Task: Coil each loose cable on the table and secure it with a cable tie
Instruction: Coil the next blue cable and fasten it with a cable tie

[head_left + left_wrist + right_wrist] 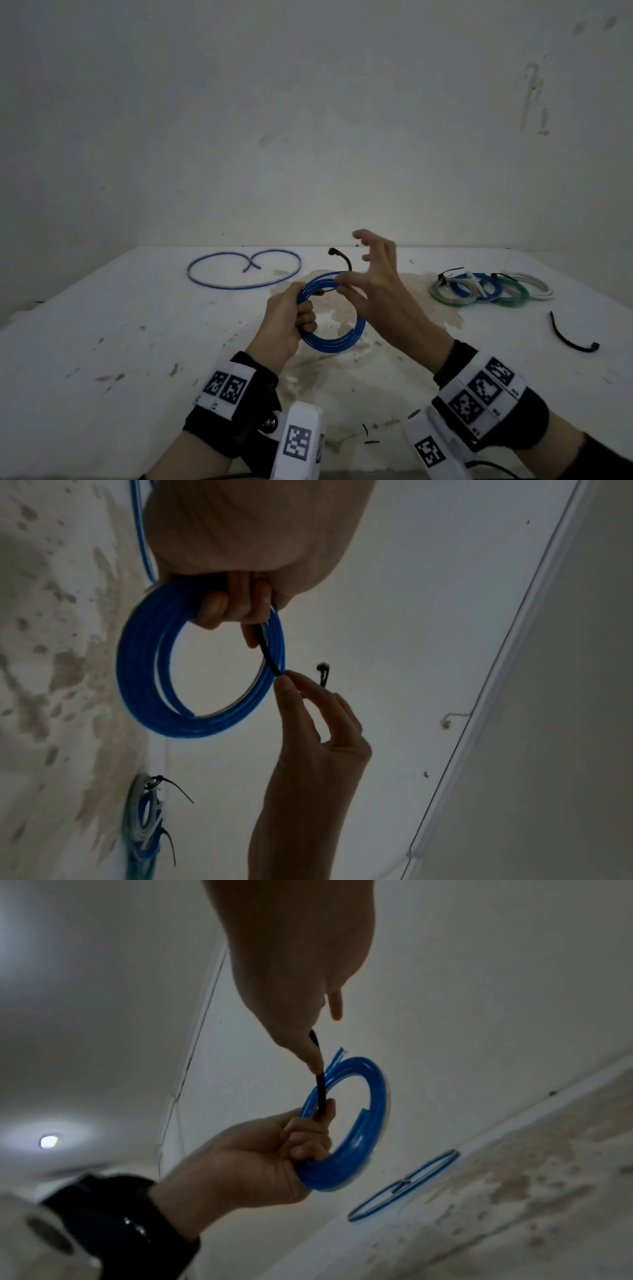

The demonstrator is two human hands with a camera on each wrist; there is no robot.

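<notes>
While held above the worktop: blue coil (334,337) hangs upright in the air over the stained middle of the worktop (102,342).
Left hand (287,325): its grip is curled round the left side of the blue coil, fingers wrapped through the ring, also trapping one end of the black tie (320,1093).
Right hand (373,291): thumb and forefinger pinch the black tie at the top of the coil; the other fingers are spread and raised.
Black tie: runs from the left hand's fingers across the coil to the right pinch, its head end curving up free.
Loose blue cable (239,270): lies far left on the worktop in a wide open loop.
Tied coils (489,289): white, blue and green, overlapping at far right.
Spare tie (572,337): lies alone near the right edge.
</notes>
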